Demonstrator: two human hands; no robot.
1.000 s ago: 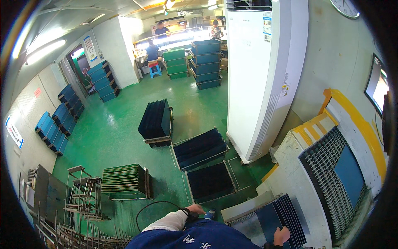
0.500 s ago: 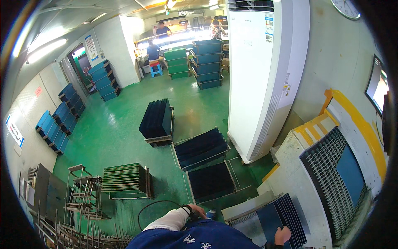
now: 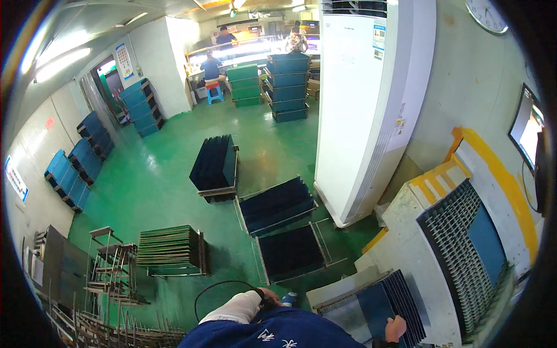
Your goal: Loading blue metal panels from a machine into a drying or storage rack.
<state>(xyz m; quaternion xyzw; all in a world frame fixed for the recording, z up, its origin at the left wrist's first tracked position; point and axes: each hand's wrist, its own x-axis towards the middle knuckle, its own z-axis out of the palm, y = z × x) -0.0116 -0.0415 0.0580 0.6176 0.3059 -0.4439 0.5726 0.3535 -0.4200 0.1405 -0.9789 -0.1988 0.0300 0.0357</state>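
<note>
Your R hand, approx. 5 o'clock, touches the row of dark-blue, flat rectangular panels there, fingers curled, grip unclear; L hand, 6 o'clock, part-hidden: can't tell its fingers' state.

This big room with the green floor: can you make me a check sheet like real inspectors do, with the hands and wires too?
Surface: green floor, shiny, with filled racks standing on it.
Job's things: dark blue boards, lined up in a row.
Clutter: metal frames crowded at the lower left.
Hands: right hand at the boards, grip unclear; left hand partly hidden, can't tell if it holds anything.
Cables: black cord curving by the white left sleeve.
Surroundings: tall white air conditioner, wall clock, people at a bright bench.
</note>
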